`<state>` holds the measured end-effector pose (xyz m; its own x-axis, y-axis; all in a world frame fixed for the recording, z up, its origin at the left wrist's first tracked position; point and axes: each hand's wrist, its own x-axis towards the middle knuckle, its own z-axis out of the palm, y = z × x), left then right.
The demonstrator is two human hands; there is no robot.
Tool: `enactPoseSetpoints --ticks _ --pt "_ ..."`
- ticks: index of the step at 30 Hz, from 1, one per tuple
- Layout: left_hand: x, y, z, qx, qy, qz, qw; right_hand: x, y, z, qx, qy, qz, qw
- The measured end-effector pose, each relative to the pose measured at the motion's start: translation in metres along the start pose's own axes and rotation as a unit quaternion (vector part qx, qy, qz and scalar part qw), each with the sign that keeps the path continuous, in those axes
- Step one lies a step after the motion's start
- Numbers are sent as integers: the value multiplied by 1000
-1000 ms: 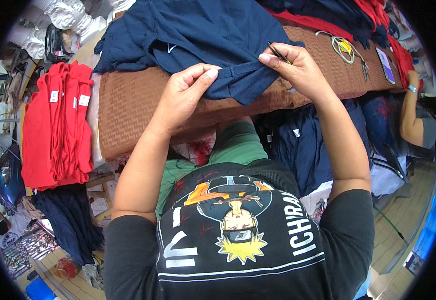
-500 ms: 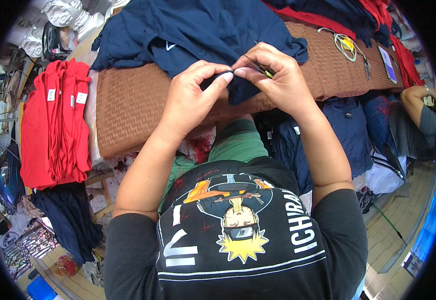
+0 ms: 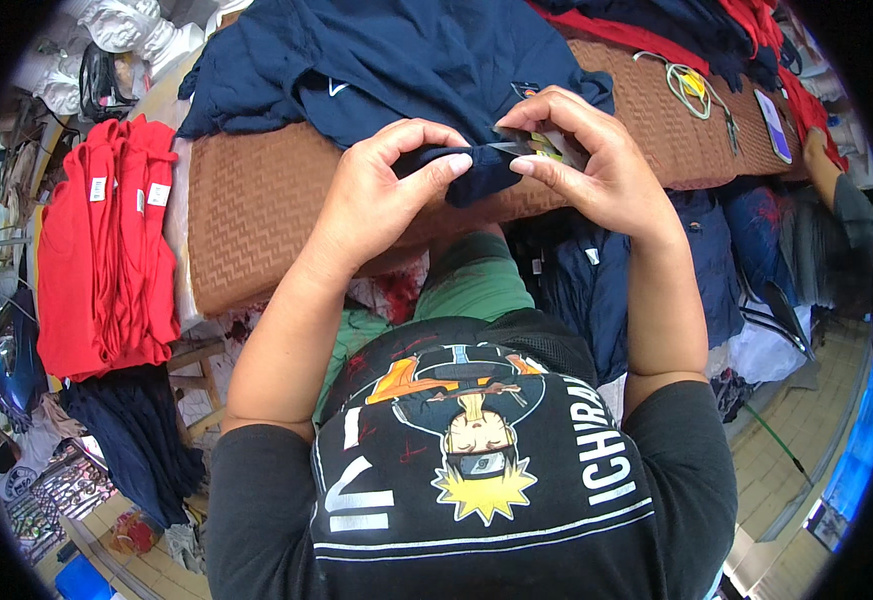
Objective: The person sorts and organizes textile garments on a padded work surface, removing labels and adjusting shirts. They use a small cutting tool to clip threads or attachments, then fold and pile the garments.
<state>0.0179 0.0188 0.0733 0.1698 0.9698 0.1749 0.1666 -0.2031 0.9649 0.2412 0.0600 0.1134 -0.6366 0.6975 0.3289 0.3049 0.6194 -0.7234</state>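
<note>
A navy garment (image 3: 396,65) lies spread over the brown padded table, and one edge of it is lifted at the front. My left hand (image 3: 391,185) pinches that folded edge between thumb and fingers. In my right hand (image 3: 611,170) is a small pair of thread snips (image 3: 508,147), its blades pointing left at the raised cloth, close to my left fingertips. Whether the blades touch the cloth or a thread is too small to tell. My right palm and curled fingers hide part of the snips.
Folded red garments (image 3: 106,250) hang over a support at the left. On the brown table cover (image 3: 256,220), a pale cord (image 3: 674,75) with a yellow piece and a phone (image 3: 773,127) lie to the right. Navy clothes (image 3: 691,270) hang below. Another person's arm (image 3: 824,170) shows at the far right.
My right hand has moved slightly right from my left fingertips, and the snips' blades now point at the cloth. The left hand keeps its pinch. The other person's arm has shifted.
</note>
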Motion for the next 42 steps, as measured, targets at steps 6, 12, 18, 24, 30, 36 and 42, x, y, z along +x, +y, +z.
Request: enactPoseSetpoints --ticks 6,12,18,24,30,36,42 --pt "-1 6 -5 38 -42 17 998 7 2 1 -27 -1 -83 996" --pt "-1 5 -2 18 -30 18 999 12 0 0 -86 -18 -108 990" --pt "-1 7 -5 56 -57 27 996 11 3 -4 -88 -19 -107 990" --pt "-1 4 -2 25 -26 11 999 7 4 3 1 -11 -63 998" --pt "-2 -2 5 -7 13 38 999 2 11 16 7 -27 -44 999" --pt "26 -29 -20 433 108 173 878 -4 2 5 -15 71 -13 997" --pt "39 -18 -68 555 83 83 824 -19 26 -65 -55 308 -33 949"
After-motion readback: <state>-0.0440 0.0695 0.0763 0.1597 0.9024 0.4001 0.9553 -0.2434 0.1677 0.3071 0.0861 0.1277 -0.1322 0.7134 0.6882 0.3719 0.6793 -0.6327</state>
